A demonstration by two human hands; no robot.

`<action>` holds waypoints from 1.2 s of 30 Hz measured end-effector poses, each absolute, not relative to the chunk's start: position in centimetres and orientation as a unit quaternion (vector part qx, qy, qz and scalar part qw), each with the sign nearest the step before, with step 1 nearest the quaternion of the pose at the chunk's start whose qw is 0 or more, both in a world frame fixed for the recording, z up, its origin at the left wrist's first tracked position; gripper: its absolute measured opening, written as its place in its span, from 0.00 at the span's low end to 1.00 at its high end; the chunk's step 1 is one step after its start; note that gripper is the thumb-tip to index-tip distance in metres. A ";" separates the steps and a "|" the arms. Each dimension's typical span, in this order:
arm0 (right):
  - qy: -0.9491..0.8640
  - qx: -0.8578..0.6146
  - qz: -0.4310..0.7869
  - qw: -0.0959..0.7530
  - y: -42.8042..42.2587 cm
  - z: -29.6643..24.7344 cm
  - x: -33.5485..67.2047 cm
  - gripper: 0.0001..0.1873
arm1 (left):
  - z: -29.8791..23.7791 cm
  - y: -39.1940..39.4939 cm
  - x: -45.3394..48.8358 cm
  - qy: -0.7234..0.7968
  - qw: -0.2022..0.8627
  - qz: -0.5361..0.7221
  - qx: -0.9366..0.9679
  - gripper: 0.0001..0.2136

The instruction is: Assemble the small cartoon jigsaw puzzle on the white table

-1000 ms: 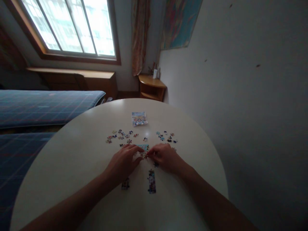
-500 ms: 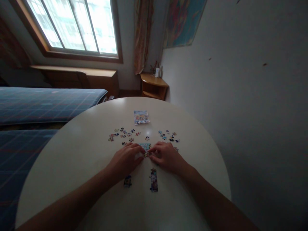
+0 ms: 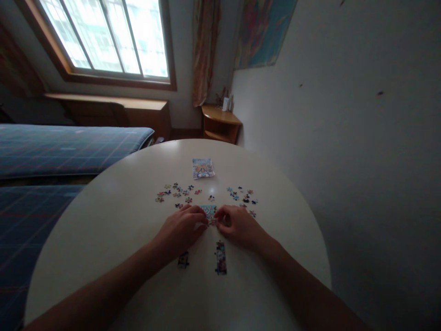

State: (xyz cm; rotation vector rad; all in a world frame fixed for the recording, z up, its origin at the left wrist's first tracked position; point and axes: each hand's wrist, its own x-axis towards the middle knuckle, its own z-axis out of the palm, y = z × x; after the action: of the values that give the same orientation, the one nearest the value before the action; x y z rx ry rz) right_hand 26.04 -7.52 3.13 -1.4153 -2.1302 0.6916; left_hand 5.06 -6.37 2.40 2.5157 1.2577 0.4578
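On the round table, a partly joined jigsaw puzzle (image 3: 208, 211) with a light-blue top lies between my two hands. My left hand (image 3: 182, 228) rests at its left side, thumb and fingers closed on the edge of the lower puzzle pieces (image 3: 212, 221). From the right, my right hand (image 3: 239, 224) pinches at those same pieces, its fingertips partly hiding them. Closer to me lie a joined strip of puzzle pieces (image 3: 221, 258) and a smaller joined section (image 3: 183, 260), the latter near my left wrist.
Loose puzzle pieces (image 3: 177, 191) are scattered beyond my left hand, and more loose pieces (image 3: 245, 198) beyond my right. A printed picture packet (image 3: 203, 168) lies farther back on the white table (image 3: 138, 184). A bed (image 3: 69, 149) stands to the left, a wall to the right.
My right fingers have drawn back slightly to the right, so more of the lower puzzle pieces shows. My left hand stays almost in place.
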 end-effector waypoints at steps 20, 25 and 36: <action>-0.842 -0.483 0.185 0.151 -8.0 4.4 27.0 0.06 | 2.6 -6.5 5.1 0.441 0.146 0.161 0.871 0.08; -0.843 -0.490 0.182 0.125 -8.3 5.0 27.0 0.06 | 2.3 -6.3 4.9 0.428 0.144 0.162 0.878 0.08; -0.849 -0.476 0.184 0.135 -8.2 4.5 26.7 0.04 | 3.1 -6.7 5.1 0.432 0.150 0.155 0.876 0.07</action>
State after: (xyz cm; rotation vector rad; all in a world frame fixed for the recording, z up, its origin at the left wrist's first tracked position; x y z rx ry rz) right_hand 26.69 -8.23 4.47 -1.3804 -2.4608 0.5324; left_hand 5.06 -6.75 3.06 2.5153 1.2419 0.4457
